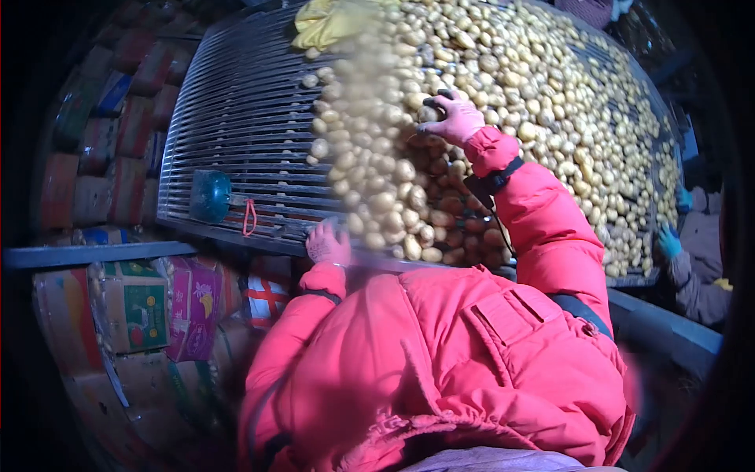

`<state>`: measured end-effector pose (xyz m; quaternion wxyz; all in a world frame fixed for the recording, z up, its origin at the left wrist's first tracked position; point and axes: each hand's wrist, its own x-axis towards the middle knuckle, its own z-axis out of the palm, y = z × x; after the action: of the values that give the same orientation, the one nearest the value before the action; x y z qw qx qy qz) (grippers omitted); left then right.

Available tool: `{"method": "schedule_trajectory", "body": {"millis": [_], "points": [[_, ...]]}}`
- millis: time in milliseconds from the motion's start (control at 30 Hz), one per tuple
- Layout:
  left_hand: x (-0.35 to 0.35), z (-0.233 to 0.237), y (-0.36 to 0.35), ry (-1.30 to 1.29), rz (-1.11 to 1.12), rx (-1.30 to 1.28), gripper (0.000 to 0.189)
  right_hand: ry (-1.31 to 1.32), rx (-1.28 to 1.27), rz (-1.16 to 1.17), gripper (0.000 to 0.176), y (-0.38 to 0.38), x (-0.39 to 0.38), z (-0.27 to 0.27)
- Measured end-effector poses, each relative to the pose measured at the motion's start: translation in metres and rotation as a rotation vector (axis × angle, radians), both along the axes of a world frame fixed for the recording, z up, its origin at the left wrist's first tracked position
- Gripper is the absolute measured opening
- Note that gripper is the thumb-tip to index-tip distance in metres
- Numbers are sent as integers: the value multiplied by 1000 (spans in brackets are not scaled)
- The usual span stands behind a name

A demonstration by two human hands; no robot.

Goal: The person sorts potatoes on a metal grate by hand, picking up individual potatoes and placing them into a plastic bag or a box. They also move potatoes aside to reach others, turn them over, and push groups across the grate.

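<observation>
Potatoes (550, 86) cover the middle and right of a slatted metal rack (252, 118). My right hand (450, 118), in a pink glove with dark fingertips, reaches into them with its fingers curled round a potato (429, 115). At the rack's front edge rests my left hand (329, 242), gloved in pink, beside the left border of the potatoes. Its fingertips are blurred, and whether they hold anything cannot be made out. A hazy smear across the view blurs the potatoes between the hands.
On the rack's left part lie a teal container (211, 196) and a red loop (249, 217). Yellow cloth (324, 22) is at the back. Stacked cartons (134, 307) stand at left, beyond a metal bar (102, 253). Another person's teal-gloved hand (669, 242) is at the right edge.
</observation>
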<state>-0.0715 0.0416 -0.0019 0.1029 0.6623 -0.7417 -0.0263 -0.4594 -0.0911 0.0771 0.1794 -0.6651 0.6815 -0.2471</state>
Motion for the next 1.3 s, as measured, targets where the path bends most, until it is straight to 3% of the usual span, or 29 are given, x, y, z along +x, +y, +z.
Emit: {"method": "schedule_trajectory", "body": {"millis": [200,267,367,433,567,633,733,767,833,867,900,967,1100,1167,1233,1267,1300], "points": [[-8,19,1,29,42,84,42,45,0,56,61,-88,41,1],[-8,22,0,38,19,101,46,132,30,36,55,-110,54,34],[-13,34,0,32,51,160,46,213,-53,96,40,-187,57,-8],[-6,27,-1,31,18,132,45,293,17,99,40,-233,68,-33],[6,-3,1,8,-68,9,43,393,325,238,48,-225,69,-2],[7,-1,2,74,-85,-34,40,420,236,206,45,-218,77,-5],[-4,13,4,75,-53,9,38,467,124,265,43,-242,67,-68],[-7,17,2,75,-35,26,37,474,124,259,43,-227,63,-53],[-13,29,1,55,-45,18,36,217,50,315,48,-156,62,32],[-13,33,0,26,-53,14,34,221,42,297,48,-121,55,69],[-11,31,1,35,-51,35,34,301,-290,488,51,-82,50,104],[-11,31,3,31,-48,36,34,333,-423,565,56,-22,50,164],[-6,17,6,99,-16,-5,40,-603,-226,-126,56,22,7,27],[-5,17,6,81,-26,-3,40,-1319,-106,-188,48,68,-16,-2],[-8,23,7,53,-31,13,39,-1899,-123,107,44,109,-43,-23],[-10,25,8,58,-72,12,39,-2026,-138,565,44,125,-53,-16],[-11,26,9,82,-49,28,39,-1984,-127,15,44,153,-63,-10]]}}
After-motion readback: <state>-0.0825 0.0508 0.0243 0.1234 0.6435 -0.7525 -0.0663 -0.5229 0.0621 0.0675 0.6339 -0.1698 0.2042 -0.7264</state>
